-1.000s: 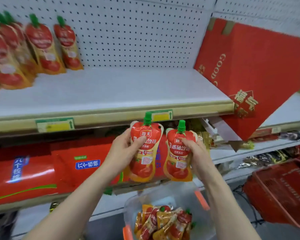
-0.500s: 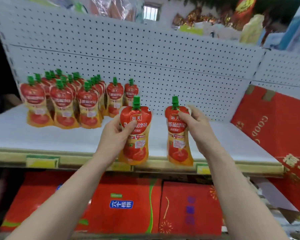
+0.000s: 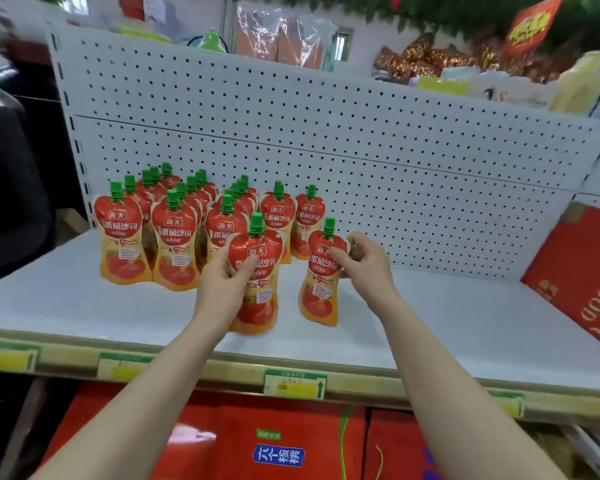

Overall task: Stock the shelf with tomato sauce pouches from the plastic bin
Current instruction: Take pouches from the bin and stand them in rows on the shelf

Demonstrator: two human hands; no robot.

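Observation:
My left hand (image 3: 222, 285) grips a red and yellow tomato sauce pouch (image 3: 257, 289) with a green cap, upright over the white shelf (image 3: 430, 323). My right hand (image 3: 364, 268) holds a second pouch (image 3: 321, 285) by its upper edge, its base at the shelf surface. Behind and to the left, several matching pouches (image 3: 177, 237) stand in rows against the pegboard back. The plastic bin is out of view.
A large red gift box (image 3: 582, 275) leans at the shelf's right end. Red cartons (image 3: 281, 445) fill the shelf below. Price labels (image 3: 295, 384) line the shelf's front rail. Assorted goods sit on top of the pegboard wall (image 3: 326, 133). A dark-clothed person (image 3: 7, 168) stands at the left.
Both hands have carried their pouches up from below the shelf edge and forward onto the shelf, close to the standing rows. The view has lifted, so the bin has dropped out of sight.

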